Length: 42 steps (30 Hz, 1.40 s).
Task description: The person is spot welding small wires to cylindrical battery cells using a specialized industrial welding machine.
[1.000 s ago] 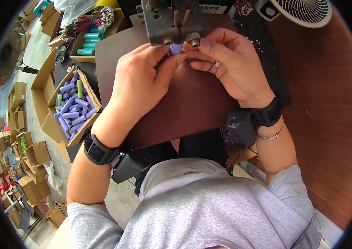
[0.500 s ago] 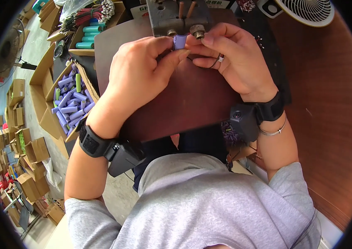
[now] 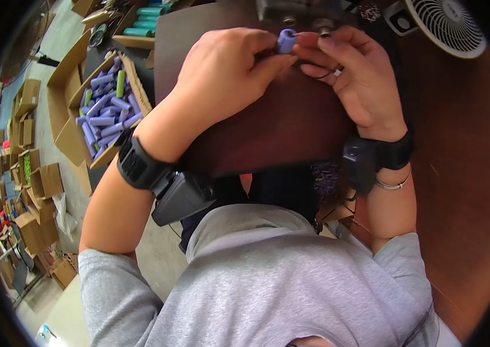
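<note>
In front of the machine [image 3: 300, 10], the left hand [image 3: 222, 70] pinches the purple battery [image 3: 286, 41] in its fingertip grip, long axis tilted toward the machine; the right hand [image 3: 366, 78] is just beside, its grip I cannot tell.

Machine [image 3: 300, 10] just beyond battery [image 3: 286, 41]: blurred, top cut off. Battery's lower end hidden by left hand [image 3: 225, 69].
</note>
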Motion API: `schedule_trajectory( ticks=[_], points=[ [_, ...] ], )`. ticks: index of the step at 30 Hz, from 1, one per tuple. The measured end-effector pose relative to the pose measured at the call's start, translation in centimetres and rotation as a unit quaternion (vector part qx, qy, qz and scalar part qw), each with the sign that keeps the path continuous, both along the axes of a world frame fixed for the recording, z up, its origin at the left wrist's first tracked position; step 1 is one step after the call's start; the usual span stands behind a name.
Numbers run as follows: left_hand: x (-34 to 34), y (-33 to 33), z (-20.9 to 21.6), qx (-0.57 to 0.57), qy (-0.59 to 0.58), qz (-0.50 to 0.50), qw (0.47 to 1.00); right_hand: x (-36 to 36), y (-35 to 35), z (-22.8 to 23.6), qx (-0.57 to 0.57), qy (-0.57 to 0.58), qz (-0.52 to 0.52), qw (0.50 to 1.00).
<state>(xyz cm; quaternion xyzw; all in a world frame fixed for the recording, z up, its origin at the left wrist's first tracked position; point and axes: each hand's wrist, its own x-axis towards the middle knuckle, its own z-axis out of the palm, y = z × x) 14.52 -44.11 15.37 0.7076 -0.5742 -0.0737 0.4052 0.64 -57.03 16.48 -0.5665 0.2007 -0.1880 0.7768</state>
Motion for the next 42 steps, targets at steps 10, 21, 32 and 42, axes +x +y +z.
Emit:
schedule_trajectory(
  ticks=[10,21,32,42],
  points=[
    [-0.2,-0.4,0.2,0.001,-0.056,0.004,0.998,0.3,0.7,0.4,0.013,-0.016,-0.015,1.0],
    [-0.2,-0.2,0.6,0.039,-0.038,0.005,0.998,0.2,0.6,0.3,0.02,-0.018,-0.008,1.0],
    [-0.3,-0.3,0.7,0.037,-0.047,0.0,0.998,0.0,0.6,0.5,0.011,-0.006,-0.011,1.0],
    [-0.1,-0.2,0.6,0.036,-0.037,-0.005,0.999,0.3,0.7,0.3,0.003,-0.013,-0.008,1.0]
  ],
)
